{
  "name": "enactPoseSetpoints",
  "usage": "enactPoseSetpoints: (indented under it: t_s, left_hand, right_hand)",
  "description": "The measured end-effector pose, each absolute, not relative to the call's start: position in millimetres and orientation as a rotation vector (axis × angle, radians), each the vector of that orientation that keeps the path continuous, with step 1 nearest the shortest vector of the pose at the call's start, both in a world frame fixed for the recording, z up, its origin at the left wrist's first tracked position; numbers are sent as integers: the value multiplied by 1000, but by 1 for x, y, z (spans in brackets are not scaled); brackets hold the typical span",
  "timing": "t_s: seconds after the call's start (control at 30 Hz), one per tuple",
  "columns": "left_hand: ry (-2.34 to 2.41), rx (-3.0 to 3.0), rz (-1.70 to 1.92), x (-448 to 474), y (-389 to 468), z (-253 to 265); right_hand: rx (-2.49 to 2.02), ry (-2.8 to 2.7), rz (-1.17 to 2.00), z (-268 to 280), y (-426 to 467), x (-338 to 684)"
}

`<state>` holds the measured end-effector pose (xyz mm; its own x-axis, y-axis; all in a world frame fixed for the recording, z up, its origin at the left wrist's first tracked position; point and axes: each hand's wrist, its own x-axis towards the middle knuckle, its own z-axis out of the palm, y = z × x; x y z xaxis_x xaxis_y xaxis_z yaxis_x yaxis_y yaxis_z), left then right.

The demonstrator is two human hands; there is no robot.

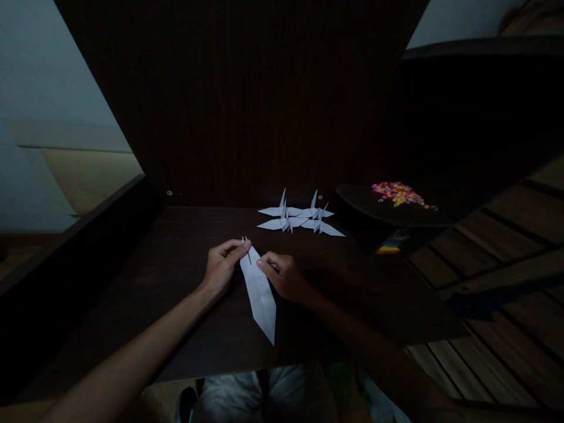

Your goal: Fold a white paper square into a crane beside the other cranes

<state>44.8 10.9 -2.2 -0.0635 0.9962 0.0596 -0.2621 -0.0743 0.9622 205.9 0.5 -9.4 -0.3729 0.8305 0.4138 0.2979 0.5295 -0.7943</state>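
Note:
A folded sheet of white paper (261, 294), long and pointed at its near end, is held between both hands above the dark desk. My left hand (221, 264) pinches its narrow far end, where small split tips stick up. Thumb and fingers of my right hand (284, 273) grip the paper's right edge a little lower down. A dark slit runs down the paper between the two hands. Behind them, several white origami cranes (288, 222) stand close together, wings overlapping, near the back panel.
The dark wooden desk (185, 346) has an upright back panel (247, 106) and a raised left side (74, 229). On a rounded dark shelf (352, 197) at the right lies a heap of small colourful pieces (399, 194). Below it is a rainbow-coloured item (388, 249). Slatted wood (493, 235) stands farther right.

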Motion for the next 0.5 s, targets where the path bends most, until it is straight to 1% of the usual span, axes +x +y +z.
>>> enactPoseSetpoints:
  t_s: [0.5]
  left_hand:
    - [1138, 1029, 1429, 41, 17, -2]
  right_hand:
    - [-877, -1994, 732, -10, 0, 205]
